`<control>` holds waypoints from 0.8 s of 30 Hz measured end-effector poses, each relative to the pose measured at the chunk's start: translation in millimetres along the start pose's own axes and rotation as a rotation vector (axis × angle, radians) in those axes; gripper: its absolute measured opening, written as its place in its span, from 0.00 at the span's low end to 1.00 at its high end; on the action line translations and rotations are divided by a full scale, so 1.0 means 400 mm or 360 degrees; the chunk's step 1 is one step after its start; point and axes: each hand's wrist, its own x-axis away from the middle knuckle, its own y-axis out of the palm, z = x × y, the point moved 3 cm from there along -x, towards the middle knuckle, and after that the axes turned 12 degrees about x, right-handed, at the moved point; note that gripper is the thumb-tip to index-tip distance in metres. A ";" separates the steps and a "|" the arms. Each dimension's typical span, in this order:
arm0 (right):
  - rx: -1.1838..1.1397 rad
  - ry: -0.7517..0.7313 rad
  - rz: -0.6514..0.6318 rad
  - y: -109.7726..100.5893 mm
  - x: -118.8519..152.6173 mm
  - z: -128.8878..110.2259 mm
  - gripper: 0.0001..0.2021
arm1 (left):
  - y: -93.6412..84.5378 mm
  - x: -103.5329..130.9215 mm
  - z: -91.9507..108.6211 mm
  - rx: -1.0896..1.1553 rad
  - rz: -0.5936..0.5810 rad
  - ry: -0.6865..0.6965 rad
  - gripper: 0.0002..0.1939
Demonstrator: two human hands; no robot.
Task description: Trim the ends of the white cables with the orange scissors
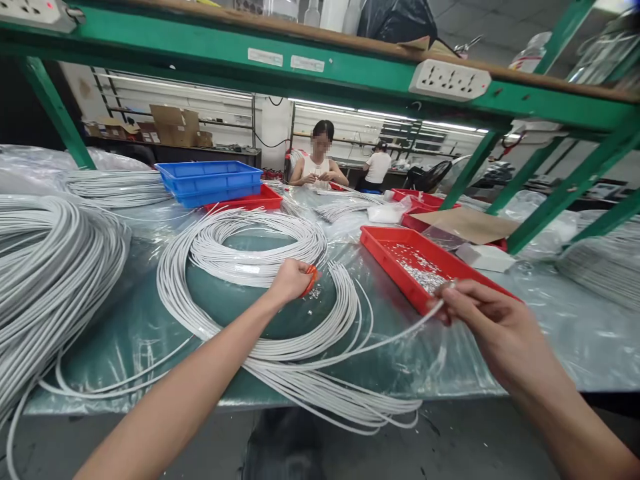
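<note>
My left hand is closed around a small tool with orange handles; its working end is hidden or too small to tell. Beneath it lie a few small shiny bits on the green table. My right hand pinches a white cable near its end, beside the front edge of a red tray. Many small silvery pieces lie in that tray. The held cable runs left to a large coil of white cables. Behind my left hand is another coil.
A big cable bundle fills the left side. Stacked blue trays stand at the back left. A green shelf frame with a power strip crosses above. A co-worker sits opposite; another person is farther back.
</note>
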 end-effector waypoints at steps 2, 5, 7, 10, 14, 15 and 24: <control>-0.0109 0.0148 0.0038 -0.027 0.054 0.036 0.16 | 0.001 0.002 0.004 0.0012 0.0005 -0.0002 0.19; -0.0321 0.0464 -0.0014 -0.033 0.149 0.108 0.17 | 0.004 0.007 0.012 0.0003 0.0034 0.0004 0.17; -0.0534 0.0699 0.0001 -0.023 0.213 0.155 0.16 | 0.007 0.010 0.018 -0.0012 0.0044 0.0003 0.13; -0.0847 0.1009 -0.0024 0.010 0.286 0.207 0.15 | 0.012 0.014 0.025 -0.0041 0.0044 -0.0005 0.11; -0.0881 0.1104 -0.0102 0.053 0.308 0.239 0.16 | 0.015 0.020 0.032 -0.0096 0.0037 -0.0016 0.10; -0.0788 0.1069 -0.0082 0.056 0.304 0.244 0.18 | 0.015 0.022 0.035 -0.0110 0.0042 -0.0007 0.10; -0.0403 0.0999 -0.0161 0.074 0.347 0.292 0.23 | 0.005 0.053 0.074 -0.0118 0.0284 0.0094 0.13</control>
